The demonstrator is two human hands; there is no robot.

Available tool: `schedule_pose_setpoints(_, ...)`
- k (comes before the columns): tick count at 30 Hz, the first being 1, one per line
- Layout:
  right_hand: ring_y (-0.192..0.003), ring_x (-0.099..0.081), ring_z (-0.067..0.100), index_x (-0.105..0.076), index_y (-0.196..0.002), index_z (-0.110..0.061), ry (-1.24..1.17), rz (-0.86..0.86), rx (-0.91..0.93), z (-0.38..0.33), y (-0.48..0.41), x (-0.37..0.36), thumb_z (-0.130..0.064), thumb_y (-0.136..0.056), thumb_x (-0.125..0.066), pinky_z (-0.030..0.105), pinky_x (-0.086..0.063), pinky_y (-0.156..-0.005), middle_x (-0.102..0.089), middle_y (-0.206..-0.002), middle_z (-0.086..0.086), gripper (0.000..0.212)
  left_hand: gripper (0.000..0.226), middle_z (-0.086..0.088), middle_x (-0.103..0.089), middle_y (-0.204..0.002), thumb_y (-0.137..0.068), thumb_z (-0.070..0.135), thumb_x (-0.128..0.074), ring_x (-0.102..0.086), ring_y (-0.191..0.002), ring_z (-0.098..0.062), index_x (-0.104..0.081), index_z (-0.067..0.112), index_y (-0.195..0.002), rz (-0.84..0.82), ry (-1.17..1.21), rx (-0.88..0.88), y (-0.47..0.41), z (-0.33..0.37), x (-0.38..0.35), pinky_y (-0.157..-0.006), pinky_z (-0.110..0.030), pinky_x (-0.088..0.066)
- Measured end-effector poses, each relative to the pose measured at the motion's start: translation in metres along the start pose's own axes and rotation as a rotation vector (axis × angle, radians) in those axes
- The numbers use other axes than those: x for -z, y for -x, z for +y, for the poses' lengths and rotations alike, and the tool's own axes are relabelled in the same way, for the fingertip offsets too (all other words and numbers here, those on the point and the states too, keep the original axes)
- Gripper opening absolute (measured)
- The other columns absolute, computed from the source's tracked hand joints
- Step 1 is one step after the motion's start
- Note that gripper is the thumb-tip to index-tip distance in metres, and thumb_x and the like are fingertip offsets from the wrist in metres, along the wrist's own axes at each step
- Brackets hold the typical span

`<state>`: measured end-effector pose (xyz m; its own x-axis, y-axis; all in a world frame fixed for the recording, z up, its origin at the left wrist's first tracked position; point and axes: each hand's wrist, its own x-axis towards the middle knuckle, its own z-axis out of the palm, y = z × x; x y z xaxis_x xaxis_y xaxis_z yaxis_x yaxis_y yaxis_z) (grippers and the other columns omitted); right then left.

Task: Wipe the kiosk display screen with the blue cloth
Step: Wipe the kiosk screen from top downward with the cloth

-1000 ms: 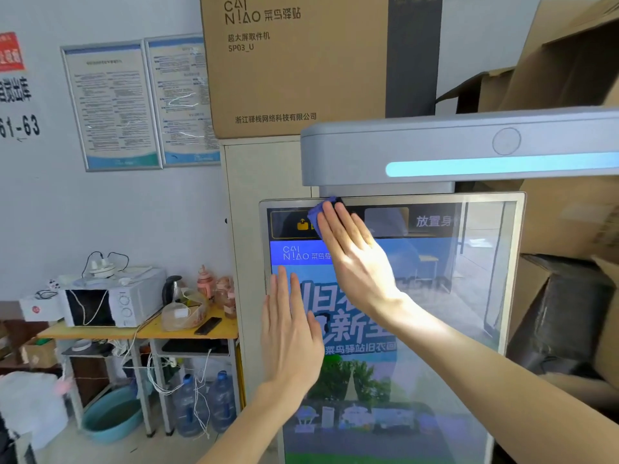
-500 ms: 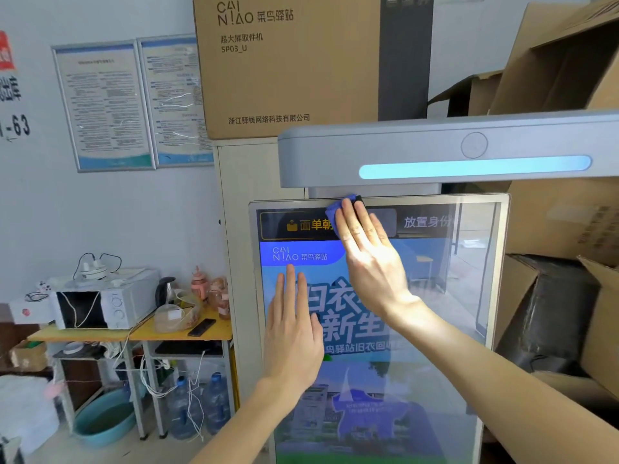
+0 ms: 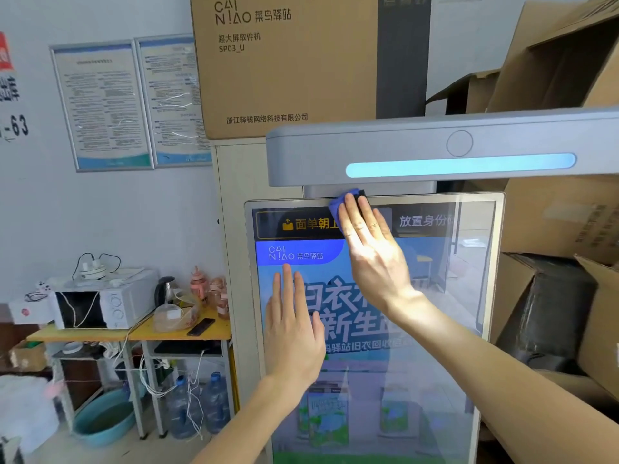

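Observation:
The tall kiosk display screen [image 3: 435,329] stands upright in front of me, lit with a blue advertisement. My right hand [image 3: 371,252] lies flat with straight fingers against the screen's top edge, pressing the blue cloth [image 3: 336,204] to the glass. Only a corner of the cloth shows past my fingertips; the rest is hidden under the hand. My left hand [image 3: 294,326] is flat and open with straight fingers lower on the left part of the screen; whether it touches the glass I cannot tell.
A grey scanner head [image 3: 435,149] with a lit blue bar overhangs the screen top. Cardboard boxes [image 3: 552,222] crowd the right side, and a large carton [image 3: 284,61] sits on the cabinet behind. A yellow table [image 3: 140,333] with a microwave [image 3: 104,303] stands at left.
My right hand has slid the cloth to the right along the screen's top edge. The left hand has stayed flat on the lower left of the screen.

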<state>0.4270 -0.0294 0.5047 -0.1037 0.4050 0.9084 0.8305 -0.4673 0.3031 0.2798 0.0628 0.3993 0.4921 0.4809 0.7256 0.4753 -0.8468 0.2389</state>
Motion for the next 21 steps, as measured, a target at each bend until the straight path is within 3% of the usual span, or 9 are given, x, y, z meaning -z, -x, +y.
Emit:
schedule_pose_setpoints(8,-0.155,-0.025,0.034,-0.033,-0.157,0.002,0.046,-0.076,0.208,0.014,0.039,0.003,0.015,-0.082,-0.022,0.048,-0.027,-0.126,-0.028,-0.166,0.018,0.077,0.072,-0.004,0.017,-0.167,-0.103,0.034,-0.039,0.015,-0.154,-0.019,-0.001,0.011,-0.159,0.002,-0.003,0.005,0.000,0.001,-0.001,-0.125,-0.043,-0.015)
schedule_pose_setpoints(14,-0.156,-0.022,0.035,-0.029,-0.158,0.004,0.027,-0.018,-0.008,0.034,0.023,0.017,0.021,-0.080,-0.045,0.048,-0.021,-0.127,-0.024,-0.167,0.021,0.081,0.071,-0.012,-0.002,-0.168,-0.098,0.032,-0.046,-0.003,-0.155,-0.026,-0.017,0.008,-0.158,0.080,-0.021,0.040,0.001,0.017,0.004,-0.124,-0.048,-0.018)
schedule_pose_setpoints(18,-0.155,-0.023,0.038,-0.031,-0.157,0.005,0.019,-0.032,0.010,0.024,0.029,0.012,0.016,-0.080,-0.035,0.050,-0.024,-0.126,-0.026,-0.166,0.021,0.078,0.072,-0.005,0.001,-0.169,-0.095,0.025,-0.045,0.001,-0.155,-0.024,-0.013,0.016,-0.159,0.055,-0.018,-0.161,0.000,0.037,-0.002,-0.124,-0.045,-0.012)
schedule_pose_setpoints(21,-0.157,-0.020,0.035,-0.030,-0.158,0.003,0.023,-0.087,0.112,0.028,0.053,0.010,0.015,-0.080,-0.032,0.048,-0.023,-0.127,-0.025,-0.167,0.019,0.079,0.073,-0.001,-0.001,-0.169,-0.094,0.024,-0.045,0.002,-0.155,-0.021,-0.013,0.021,-0.159,0.008,0.008,-0.186,0.001,0.045,-0.010,-0.124,-0.043,-0.018)
